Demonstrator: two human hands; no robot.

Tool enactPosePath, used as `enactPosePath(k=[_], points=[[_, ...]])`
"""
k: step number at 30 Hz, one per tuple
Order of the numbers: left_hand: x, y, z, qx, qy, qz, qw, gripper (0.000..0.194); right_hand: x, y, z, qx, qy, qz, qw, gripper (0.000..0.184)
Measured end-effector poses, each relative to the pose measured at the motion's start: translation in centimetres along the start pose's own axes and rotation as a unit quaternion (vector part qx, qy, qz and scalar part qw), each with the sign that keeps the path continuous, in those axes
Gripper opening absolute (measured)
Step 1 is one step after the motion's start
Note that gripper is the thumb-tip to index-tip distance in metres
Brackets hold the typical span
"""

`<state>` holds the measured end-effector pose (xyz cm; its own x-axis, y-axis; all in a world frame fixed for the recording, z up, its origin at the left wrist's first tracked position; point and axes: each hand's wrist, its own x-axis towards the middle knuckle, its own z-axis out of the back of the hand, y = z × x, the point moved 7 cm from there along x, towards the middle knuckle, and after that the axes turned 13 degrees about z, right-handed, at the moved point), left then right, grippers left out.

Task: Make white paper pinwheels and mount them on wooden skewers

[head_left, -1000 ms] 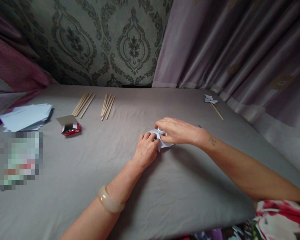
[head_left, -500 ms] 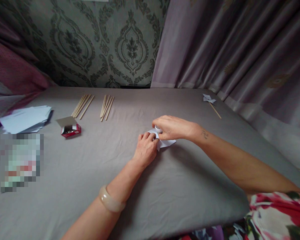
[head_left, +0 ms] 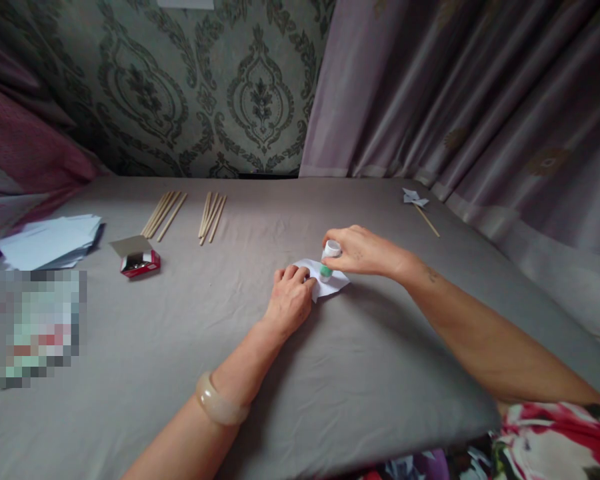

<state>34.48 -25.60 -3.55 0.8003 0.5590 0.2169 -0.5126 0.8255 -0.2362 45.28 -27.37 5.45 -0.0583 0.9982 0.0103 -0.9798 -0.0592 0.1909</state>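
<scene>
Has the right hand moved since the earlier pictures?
Yes. The right hand has shifted rightward, closer to the paper pinwheel lying at the far right.

White paper sheet (head_left: 336, 287): matt. Tube (head_left: 332, 249): smooth plastic look. From sheet: wood sticks (head_left: 211, 219), matt, 10 o'clock; bangle (head_left: 220, 402), glossy, 7 o'clock; paper stack (head_left: 47, 243), matt, 9 o'clock. Table cover (head_left: 390, 393): matt cloth, wrinkled.

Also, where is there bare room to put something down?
At the back, between the sticks and the pinwheel; nearer, between the red box and the left hand. Crowded: the white paper, under the left hand and the tube in the right hand; also by the paper stack.
</scene>
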Motion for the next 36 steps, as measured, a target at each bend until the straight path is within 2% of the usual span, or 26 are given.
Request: enactPosePath(k=[3,6,8,11,13,17,20,22,23,26,29,32,36], points=[[0.0,0.0,0.0,-0.001,0.004,0.000,1.000,0.024,-1.5,-2.4,0.9,0.040,-0.088,-0.064,0.993,0.023],[0.0,0.0,0.0,-0.007,0.005,0.002,1.000,0.025,-4.1,-5.8,0.9,0.154,-0.192,-0.151,0.957,0.033],[0.0,0.1,0.0,-0.013,0.007,0.005,1.000,0.025,-5.8,-7.4,-0.1,0.302,-0.257,-0.172,0.901,0.036],[0.1,0.1,-0.1,-0.023,0.009,0.009,1.000,0.025,-7.7,-8.3,-1.8,0.460,-0.318,-0.151,0.815,0.038],[0.1,0.2,0.0,-0.028,0.006,0.011,1.000,0.026,-8.3,-7.7,-3.1,0.516,-0.309,-0.136,0.787,0.041],[0.1,0.3,0.0,-0.031,0.003,0.011,0.999,0.026,-8.4,-5.5,-6.4,0.583,-0.212,-0.135,0.773,0.052],[0.1,0.3,-0.1,-0.032,0.004,0.011,0.999,0.026,-8.2,-5.3,-7.7,0.602,-0.220,-0.128,0.757,0.047],[0.1,0.3,0.0,-0.034,0.003,0.012,0.999,0.026,-8.3,-6.2,-8.2,0.569,-0.257,-0.141,0.768,0.045],[0.1,0.3,0.0,-0.035,0.002,0.013,0.999,0.026,-8.5,-6.9,-8.4,0.534,-0.272,-0.158,0.785,0.045],[0.1,0.3,0.0,-0.035,0.002,0.013,0.999,0.025,-9.3,-8.7,-8.5,0.367,-0.284,-0.217,0.859,0.038],[0.1,0.3,0.0,-0.038,0.003,0.012,0.999,0.025,-9.7,-9.2,-7.7,0.172,-0.279,-0.227,0.917,0.027],[0.1,0.3,0.0,-0.041,0.003,0.014,0.999,0.025,-9.5,-9.0,-7.5,0.083,-0.265,-0.219,0.936,0.024],[0.1,0.3,0.0,-0.040,-0.002,0.013,0.999,0.025,-9.5,-9.2,-7.9,0.072,-0.242,-0.234,0.939,0.025]])
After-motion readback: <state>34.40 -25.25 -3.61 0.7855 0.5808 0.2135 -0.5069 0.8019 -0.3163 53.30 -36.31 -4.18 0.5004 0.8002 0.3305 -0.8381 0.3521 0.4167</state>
